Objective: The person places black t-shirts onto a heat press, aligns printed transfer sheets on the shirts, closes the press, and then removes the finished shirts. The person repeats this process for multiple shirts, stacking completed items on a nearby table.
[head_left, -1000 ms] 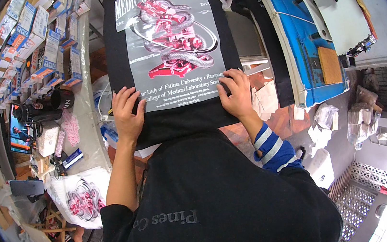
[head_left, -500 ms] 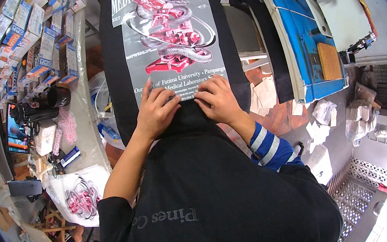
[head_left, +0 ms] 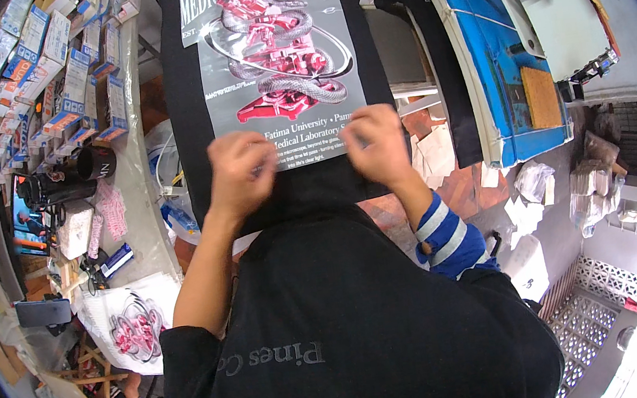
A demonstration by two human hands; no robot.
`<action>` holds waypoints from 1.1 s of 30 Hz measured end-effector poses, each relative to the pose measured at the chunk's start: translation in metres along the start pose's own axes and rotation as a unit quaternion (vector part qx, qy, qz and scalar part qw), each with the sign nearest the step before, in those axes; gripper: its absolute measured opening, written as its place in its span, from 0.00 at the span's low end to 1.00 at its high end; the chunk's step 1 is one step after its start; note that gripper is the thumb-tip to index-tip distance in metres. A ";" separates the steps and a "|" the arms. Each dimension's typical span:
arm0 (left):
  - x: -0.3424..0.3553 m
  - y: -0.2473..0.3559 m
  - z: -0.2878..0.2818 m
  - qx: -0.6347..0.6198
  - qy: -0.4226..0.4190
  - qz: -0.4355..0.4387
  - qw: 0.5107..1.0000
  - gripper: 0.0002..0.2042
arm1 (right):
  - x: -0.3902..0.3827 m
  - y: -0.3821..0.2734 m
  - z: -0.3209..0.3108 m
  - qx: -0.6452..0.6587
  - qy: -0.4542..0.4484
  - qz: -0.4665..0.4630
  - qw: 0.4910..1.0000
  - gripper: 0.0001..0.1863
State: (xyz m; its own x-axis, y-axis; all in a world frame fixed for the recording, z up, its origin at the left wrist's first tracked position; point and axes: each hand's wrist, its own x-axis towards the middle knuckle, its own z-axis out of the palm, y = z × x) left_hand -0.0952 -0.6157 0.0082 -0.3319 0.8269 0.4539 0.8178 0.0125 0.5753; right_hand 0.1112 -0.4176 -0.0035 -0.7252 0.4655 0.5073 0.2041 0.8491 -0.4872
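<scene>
The grey print (head_left: 279, 68) lay on black cloth (head_left: 185, 112), stretching lengthwise away from the left hand (head_left: 242, 172) and right hand (head_left: 377, 146), both near its lower corners, fingers curled, whether pinching I couldn't tell.

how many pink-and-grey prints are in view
2: one large pink-and-grey print on the black cloth, top centre; one smaller print on the white sheet, lower left. Others may be hidden.

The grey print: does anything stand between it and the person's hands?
Nothing visible does. The left hand and right hand are over the lower corners of the print, with no other thing seen between. Blur hides whether they touch it.
</scene>
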 end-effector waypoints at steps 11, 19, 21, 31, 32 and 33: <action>-0.073 -0.130 -0.062 -0.481 0.098 -0.505 0.710 0.14 | -0.023 0.109 -0.043 0.558 0.016 0.537 0.633 0.12; -0.087 -0.138 -0.084 -0.446 0.110 -0.486 0.744 0.14 | -0.031 0.117 -0.055 0.520 0.009 0.521 0.676 0.16; -0.099 -0.148 -0.086 -0.431 0.111 -0.479 0.757 0.16 | -0.028 0.113 -0.057 0.520 0.000 0.512 0.684 0.19; -0.072 -0.116 -0.094 -0.469 0.080 -0.472 0.742 0.14 | -0.039 0.123 -0.065 0.536 -0.005 0.501 0.679 0.19; -0.074 -0.116 -0.098 -0.462 0.087 -0.473 0.745 0.14 | -0.039 0.123 -0.059 0.529 -0.005 0.504 0.683 0.19; -0.075 -0.116 -0.097 -0.459 0.092 -0.473 0.746 0.13 | -0.038 0.123 -0.059 0.518 -0.003 0.506 0.689 0.19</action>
State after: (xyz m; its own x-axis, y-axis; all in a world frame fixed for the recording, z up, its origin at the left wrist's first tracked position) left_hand -0.2106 -0.7339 -0.0261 -0.6841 0.6007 -0.4139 -0.4623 0.0819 0.8829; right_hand 0.2028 -0.3161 -0.0409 -0.5599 0.6844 -0.4670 0.0302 -0.5464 -0.8370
